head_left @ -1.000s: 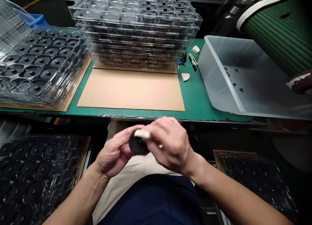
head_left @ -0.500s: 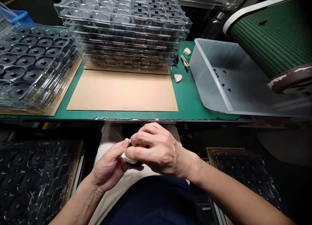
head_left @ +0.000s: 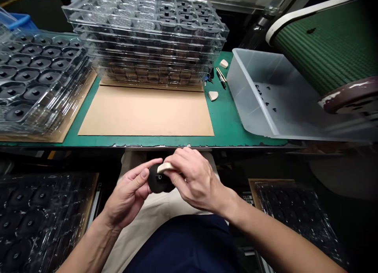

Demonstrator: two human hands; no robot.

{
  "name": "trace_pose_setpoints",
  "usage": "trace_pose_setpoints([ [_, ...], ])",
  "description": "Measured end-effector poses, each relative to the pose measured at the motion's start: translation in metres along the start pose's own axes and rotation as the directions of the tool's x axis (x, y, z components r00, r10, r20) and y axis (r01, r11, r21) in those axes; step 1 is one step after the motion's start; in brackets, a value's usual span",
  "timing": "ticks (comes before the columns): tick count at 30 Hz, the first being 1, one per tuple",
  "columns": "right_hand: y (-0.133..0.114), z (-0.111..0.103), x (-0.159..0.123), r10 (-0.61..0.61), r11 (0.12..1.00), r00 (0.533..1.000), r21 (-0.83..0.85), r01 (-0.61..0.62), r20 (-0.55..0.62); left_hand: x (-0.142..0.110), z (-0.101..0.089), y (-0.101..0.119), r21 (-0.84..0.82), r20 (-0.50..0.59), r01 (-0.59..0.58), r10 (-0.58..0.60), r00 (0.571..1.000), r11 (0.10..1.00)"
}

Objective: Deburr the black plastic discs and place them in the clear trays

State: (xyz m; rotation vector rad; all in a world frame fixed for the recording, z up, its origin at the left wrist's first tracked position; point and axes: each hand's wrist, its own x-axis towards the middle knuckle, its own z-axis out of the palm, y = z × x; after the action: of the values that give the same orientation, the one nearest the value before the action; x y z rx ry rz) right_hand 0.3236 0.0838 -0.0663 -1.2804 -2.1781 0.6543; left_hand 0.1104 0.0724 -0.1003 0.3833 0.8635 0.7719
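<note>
Over my lap, below the table edge, my left hand (head_left: 126,196) grips a round black part (head_left: 158,181) with a small hole in its face. My right hand (head_left: 193,180) holds a small cream-coloured wedge (head_left: 165,167) and presses it against the top rim of the black part. Both hands touch the part from either side. The rear of the part is hidden by my right fingers.
A green table (head_left: 233,125) carries a cardboard sheet (head_left: 146,111), a stack of clear trays (head_left: 147,32) at the back, trays of black parts (head_left: 35,76) at left and a translucent bin (head_left: 274,95) at right. Two spare wedges (head_left: 213,95) and pens lie beside the bin. Lower trays (head_left: 32,218) flank my legs.
The black part has been turned so its holed face shows, and the cream wedge has moved from its lower side to its top rim. Both hands rose slightly.
</note>
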Motion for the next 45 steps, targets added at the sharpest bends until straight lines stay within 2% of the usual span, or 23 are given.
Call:
trace_pose_setpoints([
  [2, 0.004, -0.003, 0.002, -0.193, 0.98, 0.979, -0.041, 0.196, 0.061, 0.001, -0.001, -0.003, -0.078, 0.035, 0.097, -0.094, 0.995, 0.992],
  [4, 0.007, -0.006, 0.004, -0.354, 0.931, 0.93, -0.064, 0.361, 0.094, 0.001, 0.001, -0.006, -0.121, 0.058, 0.169, -0.163, 0.985, 0.978],
  [5, 0.007, -0.007, 0.004, -0.396, 0.911, 0.913, -0.087, 0.404, 0.095, 0.001, 0.002, -0.007, -0.129, 0.06, 0.181, -0.175, 0.983, 0.975],
  [6, 0.008, -0.006, 0.004, -0.387, 0.912, 0.92, -0.122, 0.392, 0.07, 0.002, 0.002, -0.007, -0.133, 0.053, 0.165, -0.159, 0.986, 0.977],
  [7, 0.008, -0.005, 0.003, -0.315, 0.937, 0.949, -0.15, 0.316, 0.029, 0.002, 0.003, -0.007, -0.129, 0.036, 0.117, -0.113, 0.993, 0.985],
  [9, 0.005, -0.001, 0.0, 0.002, 0.997, 1.0, -0.072, -0.001, 0.008, 0.004, 0.003, -0.007, -0.082, -0.021, -0.029, 0.028, 0.999, 0.996],
  [10, 0.002, 0.002, -0.001, 0.18, 0.983, 0.982, 0.028, -0.182, 0.053, 0.005, 0.002, -0.007, -0.035, -0.044, -0.099, 0.097, 0.994, 0.994],
  [11, -0.001, 0.004, -0.002, 0.317, 0.935, 0.941, 0.13, -0.331, 0.119, 0.007, 0.002, -0.008, 0.018, -0.056, -0.154, 0.155, 0.986, 0.988],
  [12, -0.006, 0.006, -0.002, 0.397, 0.879, 0.901, 0.211, -0.428, 0.175, 0.008, 0.002, -0.009, 0.074, -0.061, -0.199, 0.204, 0.977, 0.977],
  [13, -0.01, 0.007, -0.002, 0.421, 0.843, 0.886, 0.277, -0.461, 0.192, 0.009, 0.003, -0.009, 0.121, -0.058, -0.245, 0.253, 0.966, 0.962],
  [16, -0.023, 0.006, 0.004, 0.369, 0.864, 0.929, 0.351, -0.36, 0.045, 0.008, 0.007, -0.008, 0.184, -0.04, -0.395, 0.408, 0.912, 0.9],
  [19, -0.025, 0.001, 0.008, 0.248, 0.939, 0.969, 0.249, -0.238, -0.012, 0.003, 0.013, -0.001, 0.159, -0.052, -0.46, 0.472, 0.88, 0.874],
  [23, -0.014, -0.005, 0.01, 0.101, 0.993, 0.989, -0.041, -0.106, -0.11, -0.005, 0.011, 0.008, 0.14, -0.063, -0.351, 0.362, 0.93, 0.926],
  [27, -0.008, -0.007, 0.012, -0.004, 0.987, 0.999, -0.162, -0.002, -0.036, -0.007, 0.001, 0.007, 0.114, -0.008, -0.181, 0.183, 0.983, 0.977],
  [30, -0.005, -0.01, 0.015, -0.118, 0.982, 0.993, -0.144, 0.12, 0.023, -0.008, -0.005, 0.003, 0.085, 0.053, -0.091, 0.087, 0.995, 0.992],
  [33, 0.004, -0.013, 0.013, -0.214, 0.972, 0.976, 0.091, 0.216, -0.033, -0.008, -0.003, 0.002, 0.063, 0.101, -0.098, 0.091, 0.991, 0.993],
  [34, 0.008, -0.014, 0.01, -0.175, 0.962, 0.98, 0.197, 0.19, -0.089, -0.008, 0.0, 0.003, 0.048, 0.103, -0.106, 0.101, 0.99, 0.993],
  [36, 0.015, -0.011, 0.001, 0.023, 0.908, 0.985, 0.416, 0.05, -0.168, -0.008, 0.008, 0.006, -0.002, 0.067, -0.113, 0.113, 0.991, 0.994],
  [37, 0.017, -0.008, -0.004, 0.151, 0.857, 0.978, 0.512, -0.058, -0.143, -0.006, 0.012, 0.008, -0.023, 0.033, -0.109, 0.11, 0.993, 0.994],
  [39, 0.018, 0.002, -0.015, 0.317, 0.736, 0.948, 0.625, -0.259, 0.019, -0.002, 0.019, 0.01, 0.0, -0.079, -0.098, 0.098, 0.992, 0.995],
  [41, 0.014, 0.014, -0.023, 0.337, 0.686, 0.926, 0.628, -0.366, 0.171, 0.005, 0.023, 0.01, 0.106, -0.189, -0.082, 0.101, 0.977, 0.991],
  [42, 0.011, 0.02, -0.025, 0.326, 0.7, 0.926, 0.61, -0.371, 0.19, 0.007, 0.024, 0.009, 0.163, -0.224, -0.072, 0.108, 0.969, 0.984],
  [45, 0.005, 0.034, -0.027, 0.359, 0.722, 0.926, 0.595, -0.354, 0.115, 0.012, 0.024, 0.005, 0.199, -0.233, -0.068, 0.115, 0.966, 0.978],
])
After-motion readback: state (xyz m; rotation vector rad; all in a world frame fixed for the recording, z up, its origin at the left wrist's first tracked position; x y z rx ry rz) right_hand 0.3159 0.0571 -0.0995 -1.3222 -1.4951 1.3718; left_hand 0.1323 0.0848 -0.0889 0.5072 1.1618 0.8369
